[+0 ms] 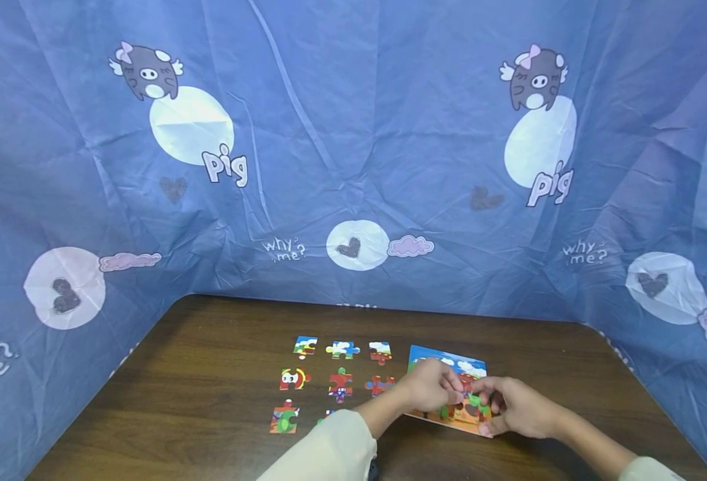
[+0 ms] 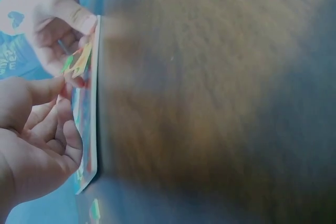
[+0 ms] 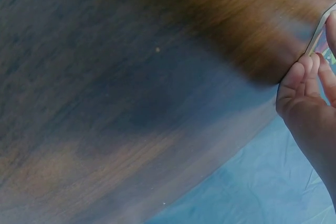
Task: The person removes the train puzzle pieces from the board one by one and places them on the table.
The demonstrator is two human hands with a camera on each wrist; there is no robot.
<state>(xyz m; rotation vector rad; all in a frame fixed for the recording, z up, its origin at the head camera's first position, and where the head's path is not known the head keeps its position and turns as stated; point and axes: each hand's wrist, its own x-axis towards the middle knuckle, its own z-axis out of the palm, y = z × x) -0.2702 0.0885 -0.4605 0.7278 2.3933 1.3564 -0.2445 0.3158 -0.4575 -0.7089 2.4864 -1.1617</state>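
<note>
A colourful jigsaw board (image 1: pixel 440 417) with a blue sky and an orange lower part lies at the right of the table. Over its middle, my left hand (image 1: pixel 430 386) pinches a small orange and green puzzle piece (image 2: pixel 80 65) between thumb and fingertip. In the left wrist view that piece stands tilted up from the picture. My right hand (image 1: pixel 522 407) holds the board's right side, thumb at the near corner and curled fingers by the piece. The right wrist view shows only part of the right hand (image 3: pixel 310 98) at the board's rim (image 3: pixel 315 38).
Left of the board, loose puzzle pieces lie in rows, among them one with eyes (image 1: pixel 293 379), a red one (image 1: pixel 341 386) and a green one (image 1: pixel 284 418). The left forearm partly covers another piece (image 1: pixel 327 415). A blue printed cloth (image 1: pixel 353 167) hangs around the brown wooden table (image 1: pixel 209 374).
</note>
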